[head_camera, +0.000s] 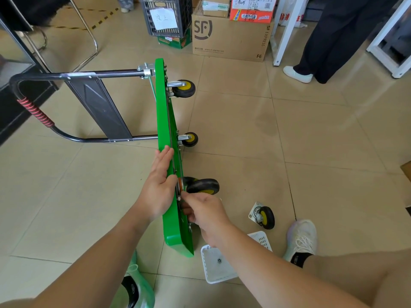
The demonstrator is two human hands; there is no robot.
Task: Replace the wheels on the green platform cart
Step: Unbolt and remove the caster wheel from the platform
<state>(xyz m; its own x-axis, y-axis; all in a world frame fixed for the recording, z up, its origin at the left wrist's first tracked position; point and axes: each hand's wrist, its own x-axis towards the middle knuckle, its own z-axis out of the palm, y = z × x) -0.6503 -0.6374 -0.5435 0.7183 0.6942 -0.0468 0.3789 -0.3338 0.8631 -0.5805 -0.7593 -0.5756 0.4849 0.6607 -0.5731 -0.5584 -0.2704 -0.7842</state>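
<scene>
Bolting a wheel onto the cart, looks like: left hand flat against it, right hand pinching a bolt. Next up, probably tightening it square.

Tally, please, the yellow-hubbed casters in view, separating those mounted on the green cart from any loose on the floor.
Casters mounted on the green cart: 3 (far caster, middle caster, near caster)
Loose caster, off the cart: 1
Total: 4

The green platform cart stands on edge, apparently three wheels mounted, one loose wheel lying nearby.
</scene>
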